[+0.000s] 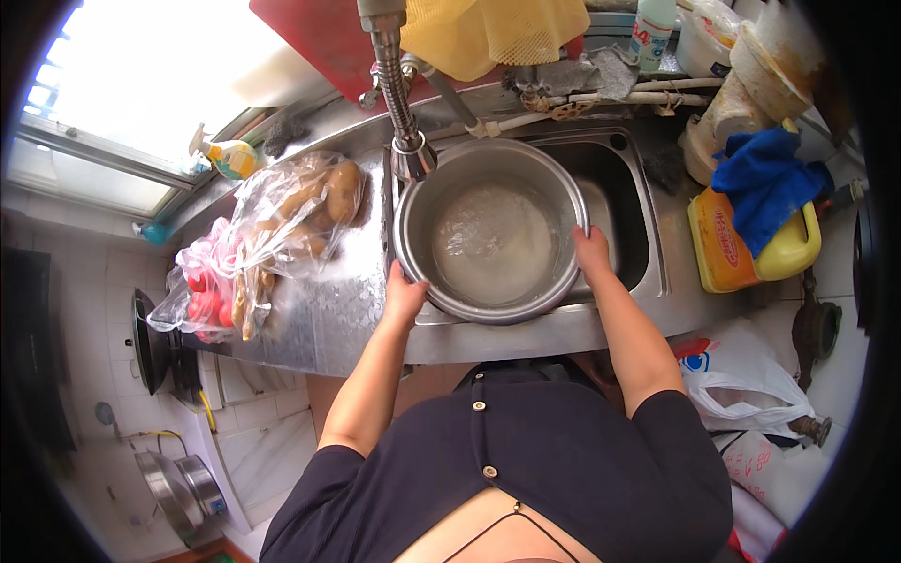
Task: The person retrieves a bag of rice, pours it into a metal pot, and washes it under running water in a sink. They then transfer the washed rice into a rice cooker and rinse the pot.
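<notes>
A large round metal pot (408,225) sits over the stainless steel sink (644,232), covering much of its basin. Cloudy water (493,243) lies inside, its surface catching the light. My left hand (405,295) grips the pot's lower left rim. On the right side, my right hand (593,257) holds the rim, the thumb on top. Just above the pot's upper left edge hangs the flexible metal faucet (412,155); I see no clear stream from it. The fingers beneath the rim are hidden on both sides.
Left on the steel counter (331,317) lie plastic bags with potatoes (345,191), ginger-like roots (246,302) and tomatoes (205,306). A spray bottle (232,158) lies by the window. At right stand a yellow jug (725,243) under a blue cloth (767,179) and a white drainpipe (725,127).
</notes>
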